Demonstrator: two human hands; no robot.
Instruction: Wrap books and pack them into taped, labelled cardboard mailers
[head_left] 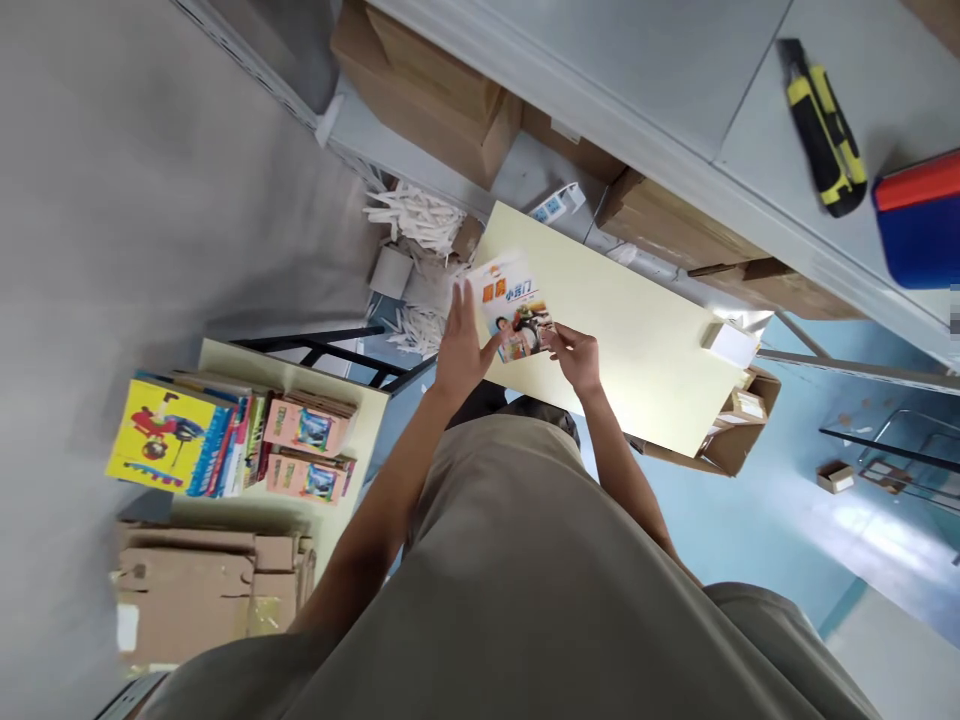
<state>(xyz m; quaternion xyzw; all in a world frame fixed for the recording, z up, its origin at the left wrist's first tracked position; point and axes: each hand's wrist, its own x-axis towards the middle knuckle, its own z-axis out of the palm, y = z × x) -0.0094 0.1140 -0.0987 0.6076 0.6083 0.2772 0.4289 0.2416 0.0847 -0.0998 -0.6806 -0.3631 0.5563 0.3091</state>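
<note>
One white, orange-lettered booklet (pixel 516 308): right hand (pixel 578 358) pinches it, left hand (pixel 460 352) lies spread.

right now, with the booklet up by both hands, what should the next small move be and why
Probably curl the left hand's fingers in to grip the left edge of the booklet. They look stretched out along that side, while the right hand pinches near the lower right corner, so a firmer left hold would likely steady it.
</note>
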